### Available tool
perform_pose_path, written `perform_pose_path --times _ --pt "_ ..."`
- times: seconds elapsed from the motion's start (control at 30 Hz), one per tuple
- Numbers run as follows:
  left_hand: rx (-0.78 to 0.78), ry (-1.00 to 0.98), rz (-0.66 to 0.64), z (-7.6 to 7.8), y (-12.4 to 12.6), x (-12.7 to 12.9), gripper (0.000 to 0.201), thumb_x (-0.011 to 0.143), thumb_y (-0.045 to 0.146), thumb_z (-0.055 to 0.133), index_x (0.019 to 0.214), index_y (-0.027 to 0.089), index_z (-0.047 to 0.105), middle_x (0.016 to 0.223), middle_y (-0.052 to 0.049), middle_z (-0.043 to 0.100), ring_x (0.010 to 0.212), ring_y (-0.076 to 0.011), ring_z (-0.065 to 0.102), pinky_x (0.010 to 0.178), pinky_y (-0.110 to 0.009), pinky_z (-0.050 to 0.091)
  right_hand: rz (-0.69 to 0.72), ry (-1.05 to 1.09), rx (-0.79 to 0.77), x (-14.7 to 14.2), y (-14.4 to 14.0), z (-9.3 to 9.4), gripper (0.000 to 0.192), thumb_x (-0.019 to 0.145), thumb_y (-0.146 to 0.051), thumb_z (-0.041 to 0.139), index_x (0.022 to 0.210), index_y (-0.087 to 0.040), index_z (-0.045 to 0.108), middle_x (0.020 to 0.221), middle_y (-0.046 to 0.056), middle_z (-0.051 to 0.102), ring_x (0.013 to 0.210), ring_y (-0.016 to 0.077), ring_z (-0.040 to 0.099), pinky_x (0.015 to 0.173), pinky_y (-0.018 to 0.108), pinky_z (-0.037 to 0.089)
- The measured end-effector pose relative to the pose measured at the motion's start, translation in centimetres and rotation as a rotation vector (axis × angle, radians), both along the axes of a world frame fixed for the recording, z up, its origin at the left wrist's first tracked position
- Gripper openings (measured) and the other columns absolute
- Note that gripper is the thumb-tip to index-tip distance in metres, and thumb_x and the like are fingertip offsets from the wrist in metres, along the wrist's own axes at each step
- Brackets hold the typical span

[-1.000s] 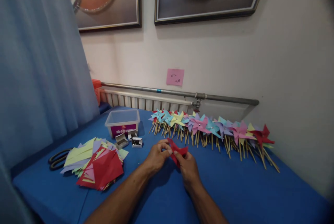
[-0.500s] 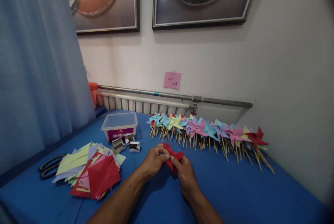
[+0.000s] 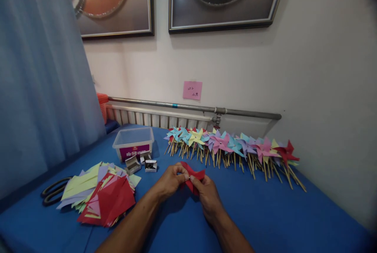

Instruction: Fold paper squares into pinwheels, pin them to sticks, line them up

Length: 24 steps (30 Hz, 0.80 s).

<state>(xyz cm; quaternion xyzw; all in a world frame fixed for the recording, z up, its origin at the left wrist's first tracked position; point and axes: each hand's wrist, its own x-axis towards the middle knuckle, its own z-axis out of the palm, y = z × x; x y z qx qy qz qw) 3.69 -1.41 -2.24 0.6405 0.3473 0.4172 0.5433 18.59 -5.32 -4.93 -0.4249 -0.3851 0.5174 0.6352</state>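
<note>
Over the blue table (image 3: pixel 265 213), my left hand (image 3: pixel 171 180) and my right hand (image 3: pixel 207 194) both pinch a folded piece of red paper (image 3: pixel 193 176), fingertips meeting near its middle. The paper's flaps stand up between the hands. A long row of finished paper pinwheels (image 3: pixel 232 147) on wooden sticks lies just beyond the hands, along the wall. To my left lies a loose pile of coloured paper squares (image 3: pixel 100 192), red ones on top.
A lidded clear plastic box (image 3: pixel 134 143) stands at the back left with two small open staple boxes (image 3: pixel 141 164) before it. Black scissors (image 3: pixel 53 192) lie at the far left. A blue curtain (image 3: pixel 44 80) hangs left; a radiator pipe (image 3: pixel 191 107) runs along the wall.
The view has drifted slightly, so everything sits a little further left and lower. My hands stay together on the red paper, fingers shifting only slightly.
</note>
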Motion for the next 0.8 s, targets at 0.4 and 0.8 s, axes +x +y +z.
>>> perform_pose_path --times 0.4,0.8 --pt "0.116 0.133 0.044 0.49 -0.33 -0.1 0.017 0.076 0.031 0.062 0.069 0.015 0.062 0.078 0.001 0.052 0.061 -0.0097 0.041 0.057 -0.025 0.03 0.019 0.008 0.003 -0.04 0.03 -0.02 0.049 0.059 -0.051 0.092 0.091 -0.017 0.078 0.087 0.008 0.08 0.077 0.0233 0.071 0.072 0.033 0.054" --pt "0.188 0.216 0.076 0.86 -0.97 0.31 0.017 0.081 0.03 0.058 0.068 0.018 0.055 0.074 0.001 0.051 0.068 -0.0132 0.045 0.064 -0.025 0.034 0.016 0.026 -0.009 0.13 0.0 -0.01 0.047 0.058 -0.05 0.092 0.086 -0.017 0.077 0.081 0.006 0.078 0.07 0.0185 0.067 0.068 0.029 0.05"
